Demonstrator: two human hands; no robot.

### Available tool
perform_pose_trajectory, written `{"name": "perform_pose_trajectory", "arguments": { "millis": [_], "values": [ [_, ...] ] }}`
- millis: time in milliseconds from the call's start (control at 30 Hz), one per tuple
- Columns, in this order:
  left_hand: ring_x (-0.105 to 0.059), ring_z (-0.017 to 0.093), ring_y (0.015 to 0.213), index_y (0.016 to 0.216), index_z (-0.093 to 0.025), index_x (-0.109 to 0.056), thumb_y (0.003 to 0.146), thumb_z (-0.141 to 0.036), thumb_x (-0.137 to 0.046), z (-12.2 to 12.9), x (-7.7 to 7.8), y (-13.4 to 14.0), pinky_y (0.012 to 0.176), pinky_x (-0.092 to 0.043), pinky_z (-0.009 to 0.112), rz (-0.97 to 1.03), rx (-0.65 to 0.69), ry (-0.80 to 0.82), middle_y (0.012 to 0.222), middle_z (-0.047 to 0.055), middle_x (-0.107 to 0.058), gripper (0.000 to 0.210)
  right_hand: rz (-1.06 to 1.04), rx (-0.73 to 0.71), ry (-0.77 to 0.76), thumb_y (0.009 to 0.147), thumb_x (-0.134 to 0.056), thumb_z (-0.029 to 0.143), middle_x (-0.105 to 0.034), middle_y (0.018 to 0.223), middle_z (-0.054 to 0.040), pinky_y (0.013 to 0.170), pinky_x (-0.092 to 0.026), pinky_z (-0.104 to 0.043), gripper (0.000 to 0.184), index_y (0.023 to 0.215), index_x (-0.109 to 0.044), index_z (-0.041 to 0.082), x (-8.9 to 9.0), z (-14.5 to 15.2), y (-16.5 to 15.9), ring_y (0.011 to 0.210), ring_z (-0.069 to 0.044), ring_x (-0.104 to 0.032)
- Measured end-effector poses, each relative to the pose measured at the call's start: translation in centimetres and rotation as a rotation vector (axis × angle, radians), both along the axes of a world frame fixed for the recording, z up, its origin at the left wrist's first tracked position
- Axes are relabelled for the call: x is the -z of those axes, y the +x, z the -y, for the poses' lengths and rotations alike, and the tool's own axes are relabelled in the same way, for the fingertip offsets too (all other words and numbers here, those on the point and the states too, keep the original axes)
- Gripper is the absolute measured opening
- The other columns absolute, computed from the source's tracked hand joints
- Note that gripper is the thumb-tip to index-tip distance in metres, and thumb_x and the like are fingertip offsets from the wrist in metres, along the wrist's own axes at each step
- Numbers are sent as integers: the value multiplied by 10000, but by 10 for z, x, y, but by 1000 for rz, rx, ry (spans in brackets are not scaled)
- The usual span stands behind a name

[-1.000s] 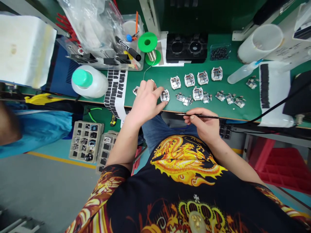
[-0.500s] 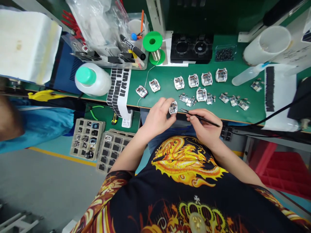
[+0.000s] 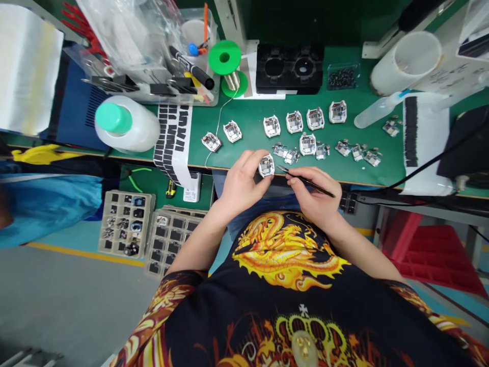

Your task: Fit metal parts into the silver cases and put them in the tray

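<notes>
Between the thumb and fingers of my left hand (image 3: 242,184) is a small white watch case (image 3: 266,165), its inside with electronic parts facing up. My right hand (image 3: 319,196) grips dark tweezers (image 3: 311,183) like a pen. Their tips point left and end just beside the case, seemingly apart from it. Both hands are at the bench's front edge. Beyond them, several similar white watch cases (image 3: 294,122) stand on the green bench top (image 3: 244,109). Small circuit board assemblies (image 3: 358,152) lie nearer the edge, some close to the tweezers.
A solder wire spool (image 3: 224,58), a white bottle with green cap (image 3: 126,122) and a black fixture (image 3: 289,69) stand around the work area. A tray of small black parts (image 3: 344,76) and a squeeze bottle (image 3: 378,111) are rightward. Compartment boxes (image 3: 126,221) sit below left. A person's blue sleeve (image 3: 49,204) shows left.
The view has shifted, so the bench things appear further left and slightly higher. The watch case in my left hand has turned to show more of its inside. The tweezers stay beside it.
</notes>
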State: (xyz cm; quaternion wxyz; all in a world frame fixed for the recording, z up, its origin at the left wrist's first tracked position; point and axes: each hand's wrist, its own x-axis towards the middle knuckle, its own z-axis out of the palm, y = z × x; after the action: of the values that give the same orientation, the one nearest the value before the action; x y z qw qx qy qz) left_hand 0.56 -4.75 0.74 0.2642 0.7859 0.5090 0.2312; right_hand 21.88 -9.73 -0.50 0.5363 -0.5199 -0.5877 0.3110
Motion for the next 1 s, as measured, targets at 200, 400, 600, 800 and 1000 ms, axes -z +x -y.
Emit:
{"name": "perform_pose_trajectory", "arguments": {
  "millis": [200,400,600,800,1000],
  "values": [
    [-683,220,1002,1374,-246,-624,948,-198,-746,3,3,1,899,-589,383,14,-17,-1,1191,57,-697,446,115,-17,45,1009,-756,277,-871,1040,-17,903,-682,-422,154,1124,-846,326,1,-1,-2,936,-223,-817],
    [-675,219,1003,1379,-242,-625,940,-203,-759,2,4,1,896,-584,378,12,-18,3,1172,58,-691,461,128,-43,64,1013,-742,244,-866,1038,-22,872,-670,-413,176,1143,-837,317,4,-1,-1,924,-219,-814],
    [-666,212,976,1362,-236,-634,932,-186,-756,2,4,1,889,-580,373,23,-9,9,1157,52,-684,450,165,-60,84,1009,-742,220,-862,1027,-24,846,-658,-395,186,1150,-829,305,6,-2,-1,906,-207,-805],
    [-682,234,1052,1358,-232,-638,942,-192,-748,2,4,1,914,-584,381,14,-7,7,1174,65,-694,432,172,-54,90,1004,-739,221,-862,1011,-18,840,-659,-394,188,1141,-831,311,5,-3,-2,891,-207,-805],
    [-687,246,1101,1386,-234,-625,963,-205,-729,3,7,0,935,-584,391,-8,-5,17,1227,79,-702,436,183,-47,56,1009,-723,249,-865,1013,-15,853,-661,-404,176,1124,-838,317,5,-2,-2,893,-214,-806]
  ]
}}
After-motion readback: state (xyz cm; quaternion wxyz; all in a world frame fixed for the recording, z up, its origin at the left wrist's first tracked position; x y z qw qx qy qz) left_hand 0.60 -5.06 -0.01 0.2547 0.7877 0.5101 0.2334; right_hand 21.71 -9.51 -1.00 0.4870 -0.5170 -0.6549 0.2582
